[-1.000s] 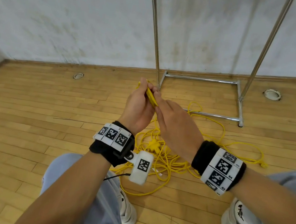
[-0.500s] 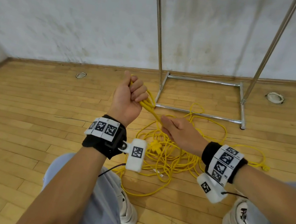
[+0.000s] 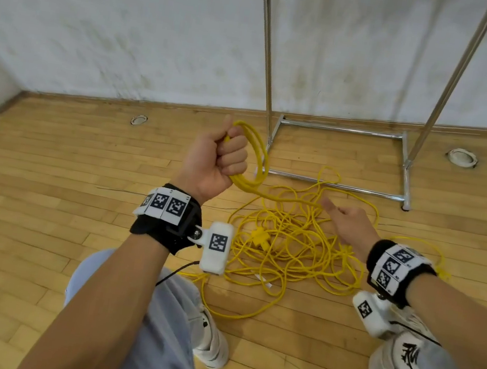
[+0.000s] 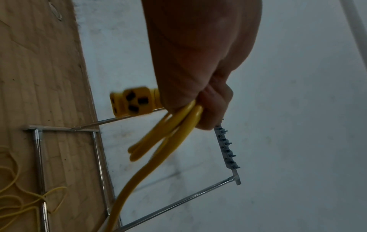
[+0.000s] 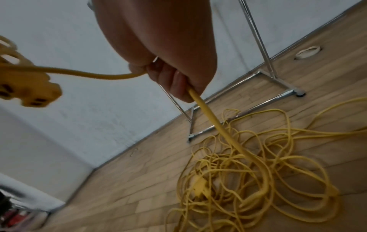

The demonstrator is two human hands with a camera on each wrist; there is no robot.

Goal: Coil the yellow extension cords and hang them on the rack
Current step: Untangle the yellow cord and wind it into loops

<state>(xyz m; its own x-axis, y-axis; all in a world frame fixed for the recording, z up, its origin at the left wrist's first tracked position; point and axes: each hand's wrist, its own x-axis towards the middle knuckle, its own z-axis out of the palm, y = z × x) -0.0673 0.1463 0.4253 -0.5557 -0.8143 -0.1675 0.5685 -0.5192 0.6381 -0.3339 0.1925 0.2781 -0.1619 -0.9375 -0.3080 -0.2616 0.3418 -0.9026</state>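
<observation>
1. Since a second ago the hands have drawn apart; the right hand (image 3: pixel 349 225) has slid away down the yellow cord (image 3: pixel 284 197).
2. Left hand (image 3: pixel 217 161) grip: fist closed around small cord loops (image 3: pixel 255 157), socket end (image 4: pixel 132 101) protruding.
3. Right grip: fingers curled around the cord running down to the floor tangle (image 3: pixel 289 248) below it.
4. Rack (image 3: pixel 339 129) stands beyond both grips.
5. No readable writing.
</observation>
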